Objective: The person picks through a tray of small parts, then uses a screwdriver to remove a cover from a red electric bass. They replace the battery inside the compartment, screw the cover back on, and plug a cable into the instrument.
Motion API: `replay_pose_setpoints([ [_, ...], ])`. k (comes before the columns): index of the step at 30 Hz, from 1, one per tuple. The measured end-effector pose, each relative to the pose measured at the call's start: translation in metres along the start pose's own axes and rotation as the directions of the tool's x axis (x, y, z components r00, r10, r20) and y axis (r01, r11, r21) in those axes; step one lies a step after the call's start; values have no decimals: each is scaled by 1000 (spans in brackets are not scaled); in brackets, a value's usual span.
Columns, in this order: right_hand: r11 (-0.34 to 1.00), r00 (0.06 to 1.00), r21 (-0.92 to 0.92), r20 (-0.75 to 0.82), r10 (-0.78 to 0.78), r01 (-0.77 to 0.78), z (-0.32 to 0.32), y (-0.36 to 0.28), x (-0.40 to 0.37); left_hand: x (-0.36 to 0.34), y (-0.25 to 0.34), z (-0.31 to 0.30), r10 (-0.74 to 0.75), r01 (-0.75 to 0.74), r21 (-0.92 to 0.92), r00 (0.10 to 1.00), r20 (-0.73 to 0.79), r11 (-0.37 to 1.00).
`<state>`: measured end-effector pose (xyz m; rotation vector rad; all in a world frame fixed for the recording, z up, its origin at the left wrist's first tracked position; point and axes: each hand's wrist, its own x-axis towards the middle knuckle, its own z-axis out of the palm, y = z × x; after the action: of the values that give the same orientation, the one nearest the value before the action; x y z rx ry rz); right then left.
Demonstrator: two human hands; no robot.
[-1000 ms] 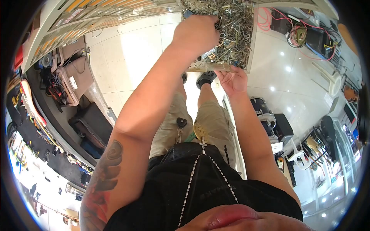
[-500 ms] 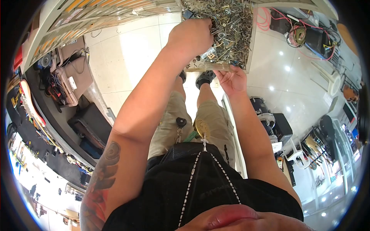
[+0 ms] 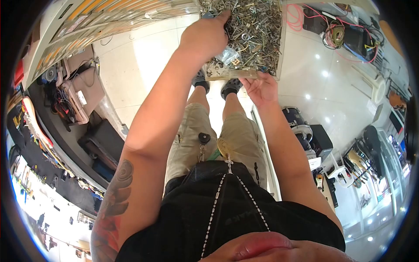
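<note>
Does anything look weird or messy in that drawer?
Yes, a bit. In the drawer, screws and other small metal bits lie jumbled together, not sorted. A crumpled piece of clear plastic sits near the front, looking odd beside all that loose metal.

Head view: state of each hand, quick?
Left hand: partly curled at the small metal hardware; whether it holds anything cannot be told.
Right hand: fingers closed on the tray at its near edge.
</note>
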<state>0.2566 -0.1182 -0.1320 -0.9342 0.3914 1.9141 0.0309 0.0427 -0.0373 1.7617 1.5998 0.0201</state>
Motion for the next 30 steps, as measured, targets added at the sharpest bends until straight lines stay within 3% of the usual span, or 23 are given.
replay_pose_setpoints([
  [5, 1000, 999, -22, -36, 0, -1, 4, 0, -1, 2, 6, -13, -103, 106, 41, 993, -57, 994],
  [7, 1000, 999, -25, -47, -6, 5, 10, 0, -3, -1, 3, -7, 94, -94, 14, 995, -35, 996],
  [11, 1000, 1000, -11, -8, 5, -5, 5, 0, -3, -8, 7, 2, 98, -101, 27, 991, 92, 995],
  [13, 1000, 1000, -13, -17, -1, 0, 2, 0, 0, -4, 7, -3, -31, 27, 155, 999, 24, 988],
  [16, 1000, 999, -19, -42, 2, -2, 2, 0, -1, -1, 5, -17, -87, 91, 112, 995, -42, 990],
  [20, 999, 1000, -30, -8, 18, -18, 2, -1, -1, -5, -6, 3, 11, -8, 22, 993, -121, 1000],
  [22, 1000, 1000, -23, 1, 11, -11, 2, 1, -1, -12, 2, 9, 105, -107, 108, 994, 23, 988],
  [26, 1000, 1000, 7, 0, 10, -10, 0, 1, -1, -5, 16, -5, -15, 11, 183, 1000, 20, 983],
  [28, 1000, 1000, -3, -17, -1, 1, 3, 1, -2, 2, 15, -21, -68, 76, 136, 996, -64, 988],
  [30, 1000, 999, -13, -35, -7, 6, 6, 1, -3, 11, 14, -27, -3, 12, 126, 997, -76, 992],
])
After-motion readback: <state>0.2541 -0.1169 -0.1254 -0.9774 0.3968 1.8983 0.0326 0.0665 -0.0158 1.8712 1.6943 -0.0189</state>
